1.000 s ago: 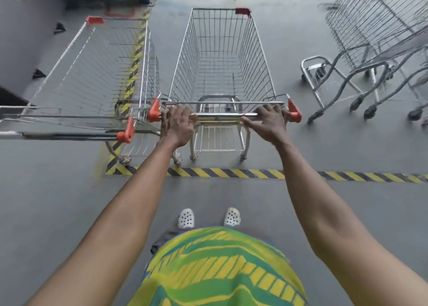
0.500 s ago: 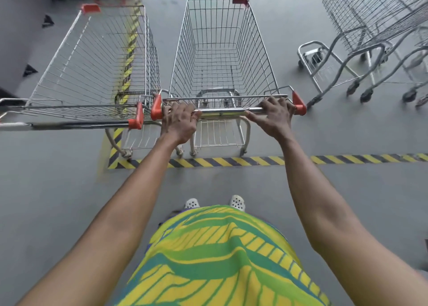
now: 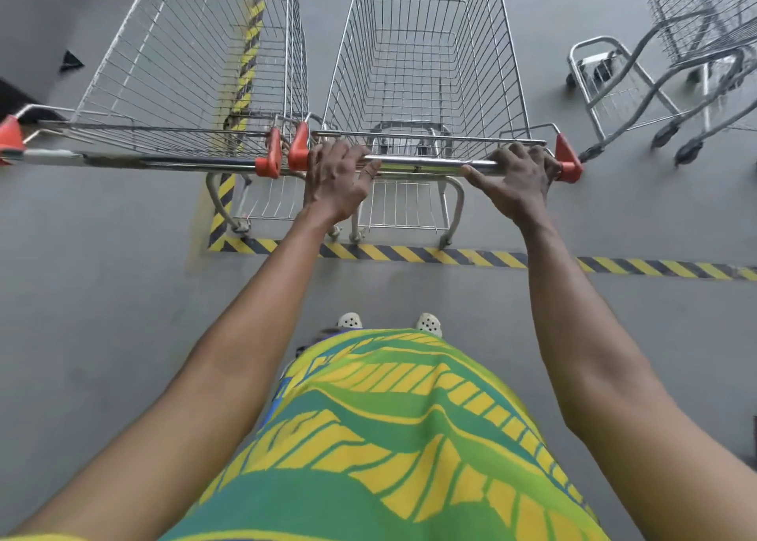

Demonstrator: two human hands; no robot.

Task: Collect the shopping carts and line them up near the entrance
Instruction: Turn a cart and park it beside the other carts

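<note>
Nearest the camera, at the bottom of the view, a yellow-and-green patterned garment [image 3: 389, 438] covers the person's front. Just past its hem the toes of two white perforated shoes [image 3: 349, 320] stand on the grey floor [image 3: 102, 315]. Both bare forearms reach forward from the lower corners. Beyond the shoes a black-and-yellow striped line [image 3: 471, 255] runs across the floor from left to right. Just over that line stands the middle shopping cart [image 3: 422, 69], an empty wire basket on metal legs, its rear wheels right at the far edge of the stripes. The left hand [image 3: 336, 182] is curled over the cart's metal handle bar [image 3: 422, 163] beside the left orange cap [image 3: 298, 149]. The right hand [image 3: 516, 184] is wrapped round the same bar just inside the right orange cap [image 3: 568, 159], thumb lying along the bar. Close on the left a second cart [image 3: 196, 61] stands parallel to it, also empty, the orange ends of the two handles nearly touching and the bars about level. Another striped strip [image 3: 250, 36] runs away from the camera under that second cart. Farther off at the right edge, well apart from the pair, more wire carts [image 3: 696, 49] stand pushed into one another, showing their curved grey legs and wheels
</note>
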